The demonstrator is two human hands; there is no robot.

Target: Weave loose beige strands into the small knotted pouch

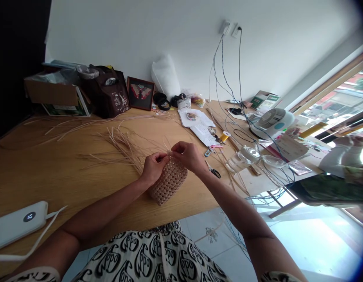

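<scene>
A small woven pouch (169, 183) in pinkish-tan strips stands tilted on the wooden table, with a knobbly weave on its side. Its upper edge is pinched between the thumb and fingers of my left hand (153, 169). My right hand (187, 156) is closed at the same edge, fingertips almost touching those of the left, on a thin strand that the fingers mostly hide. Loose long strands (123, 147) of the same colour fan out across the table behind and left of the pouch.
Black-handled scissors (216, 172) lie right of the pouch. Beyond are papers (199, 123), a yellow thread spool (225, 136), a glass teapot (243, 158) and a white fan (272, 122). At left are a power bank (20, 225), a box (52, 92) and a dark bag (108, 94). Another person's arm (340, 154) shows at right.
</scene>
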